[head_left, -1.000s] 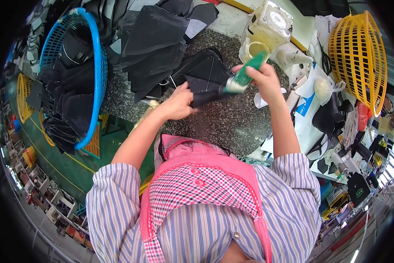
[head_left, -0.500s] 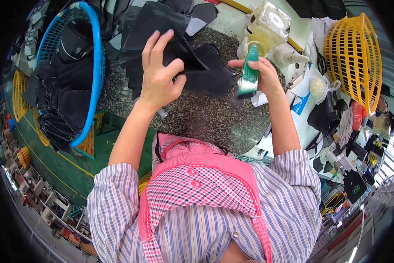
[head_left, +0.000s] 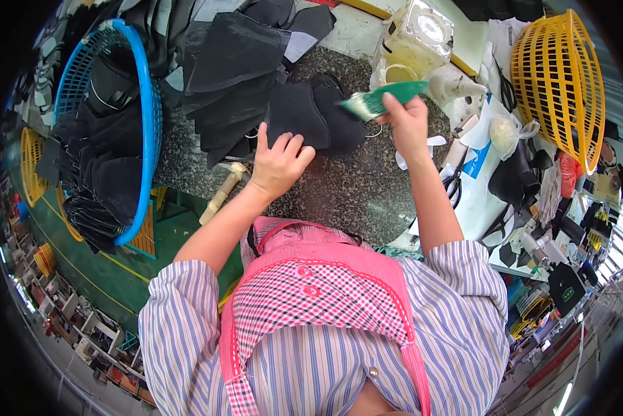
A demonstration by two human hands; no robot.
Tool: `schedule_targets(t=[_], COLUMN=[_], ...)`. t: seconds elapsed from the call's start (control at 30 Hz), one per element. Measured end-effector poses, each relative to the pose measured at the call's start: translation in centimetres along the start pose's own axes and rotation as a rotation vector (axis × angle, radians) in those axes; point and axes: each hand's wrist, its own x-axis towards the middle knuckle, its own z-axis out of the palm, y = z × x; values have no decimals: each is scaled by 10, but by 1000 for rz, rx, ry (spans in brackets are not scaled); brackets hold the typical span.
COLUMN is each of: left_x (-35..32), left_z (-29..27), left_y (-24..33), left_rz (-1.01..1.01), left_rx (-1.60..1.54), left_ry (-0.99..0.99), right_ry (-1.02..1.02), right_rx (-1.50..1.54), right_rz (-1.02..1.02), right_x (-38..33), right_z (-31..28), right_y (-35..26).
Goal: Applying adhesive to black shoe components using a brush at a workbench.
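Note:
A green brush [head_left: 394, 96] with pale, glue-stained-looking bristles is gripped in my right hand [head_left: 410, 128]. It lies almost level, its bristle end pointing left toward the black pieces, and is slightly blurred. My left hand [head_left: 281, 165] rests at the near edge of a flat black cut piece [head_left: 297, 114], fingers apart and fingertips on or just beside it. More black pieces [head_left: 235, 59] overlap in a fanned stack behind and to the left. Beside my left wrist lies a pale stick-like handle [head_left: 221, 197] on the speckled stone worktop [head_left: 332, 187].
A blue basket [head_left: 147, 104] full of black pieces stands at the left. Behind my right hand is a stained whitish container [head_left: 415, 41]. To the right are a yellow basket [head_left: 543, 76], a knotted plastic bag [head_left: 509, 135] and scissors [head_left: 453, 184].
My left hand has come down from its raised pinch to the piece's near edge, and the piece lies flat. The brush has swung from upright to nearly level.

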Motion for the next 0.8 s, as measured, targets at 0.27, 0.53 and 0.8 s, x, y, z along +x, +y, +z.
schedule_targets(t=[0.27,0.53,0.8], left_x=[-2,-10,3], left_z=[7,7,3], left_y=[0,-5,-8], left_rz=[-73,-66,-66], left_rx=[-102,-186,-271], left_ry=[-6,5,-87], right_ry=[-150,-326,26], right_rx=[-503,-636,-659], right_rz=[-338,93,-336], right_x=[47,-8,35], right_z=[56,28,65], right_y=[10,-16,4])
